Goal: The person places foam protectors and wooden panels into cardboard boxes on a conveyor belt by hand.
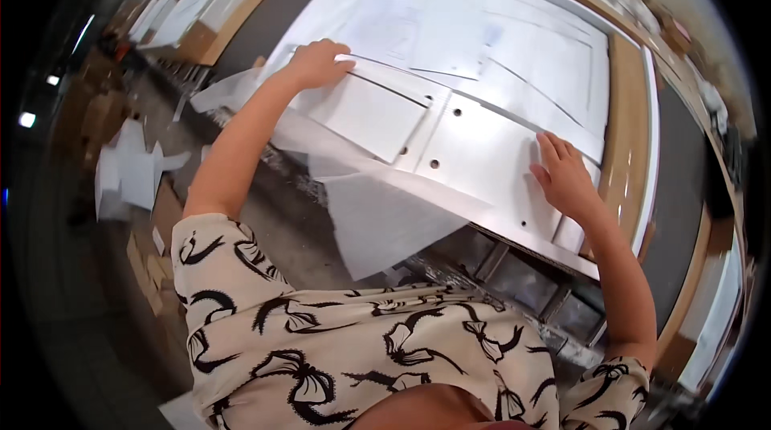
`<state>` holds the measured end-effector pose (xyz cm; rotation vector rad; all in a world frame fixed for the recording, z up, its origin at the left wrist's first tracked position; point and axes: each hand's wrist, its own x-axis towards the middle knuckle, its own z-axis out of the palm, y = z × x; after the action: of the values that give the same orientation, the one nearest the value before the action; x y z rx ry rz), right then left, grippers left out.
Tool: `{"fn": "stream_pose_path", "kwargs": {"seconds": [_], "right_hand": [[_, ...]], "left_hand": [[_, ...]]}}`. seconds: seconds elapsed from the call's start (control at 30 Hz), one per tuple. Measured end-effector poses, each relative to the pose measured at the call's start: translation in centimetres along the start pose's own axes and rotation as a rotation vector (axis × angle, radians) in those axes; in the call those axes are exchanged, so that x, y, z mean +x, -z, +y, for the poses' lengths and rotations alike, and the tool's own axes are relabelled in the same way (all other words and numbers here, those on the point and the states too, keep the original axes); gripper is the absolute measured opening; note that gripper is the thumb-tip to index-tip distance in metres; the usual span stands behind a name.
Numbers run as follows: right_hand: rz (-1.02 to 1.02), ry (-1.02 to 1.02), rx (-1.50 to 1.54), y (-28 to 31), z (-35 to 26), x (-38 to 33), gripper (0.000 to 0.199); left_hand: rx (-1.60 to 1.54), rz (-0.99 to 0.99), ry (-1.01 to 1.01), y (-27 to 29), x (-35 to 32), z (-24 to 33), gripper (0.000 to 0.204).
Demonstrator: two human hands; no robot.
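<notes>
My left hand [320, 65] is at the far left corner of a smaller white panel [369, 113], its fingers curled over the edge. To the right, my right hand [564, 175] touches the right end of another white panel [482, 157], fingers stretched out and thumb apart. Dark round holes show near the facing ends of the two panels. Under and in front of them lies thin white wrapping sheet [385, 217], draping over the near edge. A flat sheet, paper or clear-wrapped [447, 28], rests on the white boards behind; its kind is unclear.
An open carton with a brown cardboard strip [626, 133] along its right side surrounds the boards. It stands on a dark conveyor [683, 189] with metal rollers below. More packed cartons [213, 8] sit at the far left. White scraps [132, 169] and cardboard lie at left.
</notes>
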<state>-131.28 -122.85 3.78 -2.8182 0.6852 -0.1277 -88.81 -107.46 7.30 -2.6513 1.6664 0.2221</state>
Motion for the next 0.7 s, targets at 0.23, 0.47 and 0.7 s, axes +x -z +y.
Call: {"fn": "stream_pose_path", "kwargs": {"seconds": [0.23, 0.47, 0.7], "right_hand": [[-0.113, 0.108, -0.065, -0.1, -7.1, 6.4, 0.051], [-0.015, 0.264, 0.011, -2.5, -17.8, 14.7, 0.102], [-0.187, 0.233, -0.012, -4.6, -22.0, 17.4, 0.097]], "left_hand": [[0.015, 0.306, 0.234, -4.8, -5.3, -8.6, 0.069], [-0.062, 0.255, 0.48, -4.4, -3.5, -8.9, 0.078], [0.034, 0.113, 0.595, -3.0, -3.6, -8.5, 0.094]]}}
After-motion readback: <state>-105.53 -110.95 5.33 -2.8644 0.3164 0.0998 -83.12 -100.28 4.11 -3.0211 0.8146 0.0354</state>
